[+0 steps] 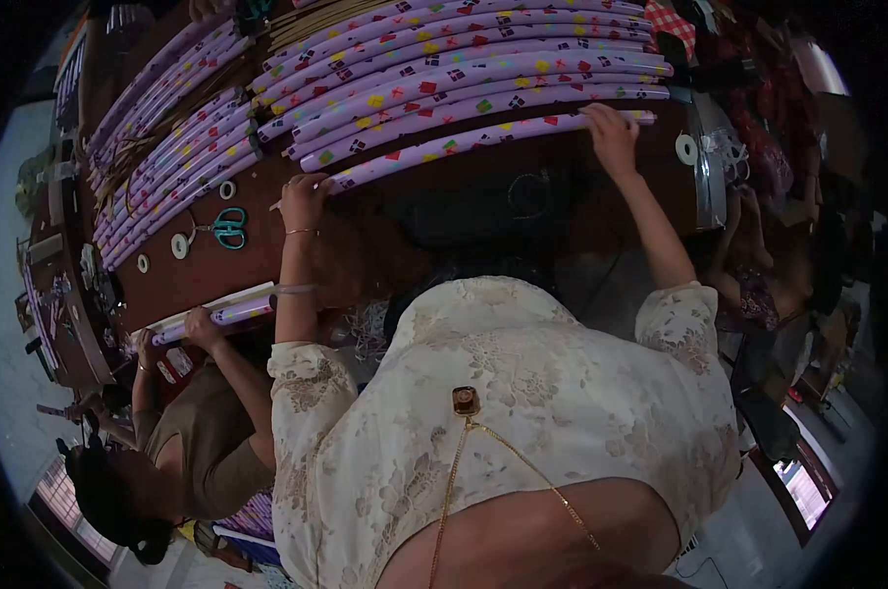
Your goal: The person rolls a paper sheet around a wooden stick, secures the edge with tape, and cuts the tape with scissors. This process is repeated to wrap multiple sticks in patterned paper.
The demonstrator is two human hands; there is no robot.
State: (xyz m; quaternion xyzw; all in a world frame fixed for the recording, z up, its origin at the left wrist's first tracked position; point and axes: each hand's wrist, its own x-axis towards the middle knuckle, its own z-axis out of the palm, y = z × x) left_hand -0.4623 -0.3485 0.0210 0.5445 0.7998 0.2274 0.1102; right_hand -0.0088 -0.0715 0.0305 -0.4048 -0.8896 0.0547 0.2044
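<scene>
A purple roll of wrapping paper [464, 143] printed with small coloured gift shapes lies along the near edge of the brown table. At its left end is my left hand [305, 200], with the fingers closed around it. My right hand [613, 139] grips the same roll close to its right end, fingers bent over the top. Just beyond it, and parallel, several matching rolls [464, 96] are laid side by side. The undersides of both grips are hidden.
Teal-handled scissors [230, 228] and several tape rolls [180, 245] lie left of my left hand. Another tape roll [686, 149] is at the right. More purple rolls [184, 182] are stacked at left. A co-worker [204, 422] on the left handles a roll; another person's arm shows at right.
</scene>
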